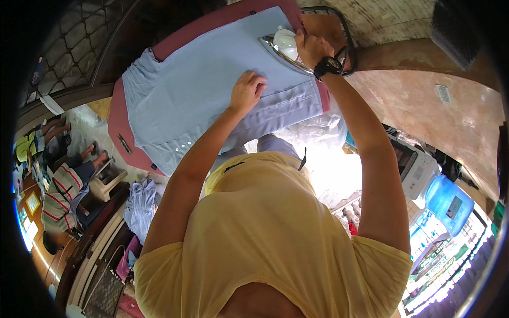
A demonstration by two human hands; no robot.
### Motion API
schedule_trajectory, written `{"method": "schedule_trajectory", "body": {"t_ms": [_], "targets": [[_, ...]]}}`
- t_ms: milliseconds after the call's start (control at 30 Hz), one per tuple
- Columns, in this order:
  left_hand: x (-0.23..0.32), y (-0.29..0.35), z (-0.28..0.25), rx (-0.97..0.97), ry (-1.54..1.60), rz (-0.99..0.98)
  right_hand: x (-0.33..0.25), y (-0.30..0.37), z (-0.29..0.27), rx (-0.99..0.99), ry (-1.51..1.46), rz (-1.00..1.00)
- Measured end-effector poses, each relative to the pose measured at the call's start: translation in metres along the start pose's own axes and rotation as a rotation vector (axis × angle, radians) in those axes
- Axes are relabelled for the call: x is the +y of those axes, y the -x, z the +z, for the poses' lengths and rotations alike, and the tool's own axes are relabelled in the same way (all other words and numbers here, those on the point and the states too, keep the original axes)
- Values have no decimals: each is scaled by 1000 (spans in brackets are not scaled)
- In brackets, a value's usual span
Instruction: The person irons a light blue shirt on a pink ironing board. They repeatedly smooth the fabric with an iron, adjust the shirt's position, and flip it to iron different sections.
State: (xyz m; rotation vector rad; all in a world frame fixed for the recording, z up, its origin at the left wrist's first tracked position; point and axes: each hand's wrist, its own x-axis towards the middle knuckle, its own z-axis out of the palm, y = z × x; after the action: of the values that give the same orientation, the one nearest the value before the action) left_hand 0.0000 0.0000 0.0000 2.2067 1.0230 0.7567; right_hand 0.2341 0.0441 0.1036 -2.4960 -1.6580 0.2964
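Head cam: iron (286, 45) at upper ctr., axis upper-L/lower-R, is gripped by R hand (314, 51) (nearer); L hand (247, 94) loosely curled, empty, over shirt (196, 79).

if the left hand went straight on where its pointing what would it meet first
Likely the iron held by the right hand, ahead across the blue garment; the left hand sits at an unclear height, so it may brush cloth first.

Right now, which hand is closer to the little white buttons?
Left: the left hand is over the blue cloth, beyond and right of the white buttons. The right hand is farther off, gripping the iron.
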Motion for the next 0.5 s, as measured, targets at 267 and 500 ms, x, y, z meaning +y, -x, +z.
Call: {"method": "schedule_trajectory", "body": {"t_ms": [267, 500], "targets": [[0, -9, 7, -26, -215, 192, 0, -3, -5, -49, -46, -11], [-6, -21, 12, 75, -128, -152, -1, 1, -6, -46, -64, -16]]}}
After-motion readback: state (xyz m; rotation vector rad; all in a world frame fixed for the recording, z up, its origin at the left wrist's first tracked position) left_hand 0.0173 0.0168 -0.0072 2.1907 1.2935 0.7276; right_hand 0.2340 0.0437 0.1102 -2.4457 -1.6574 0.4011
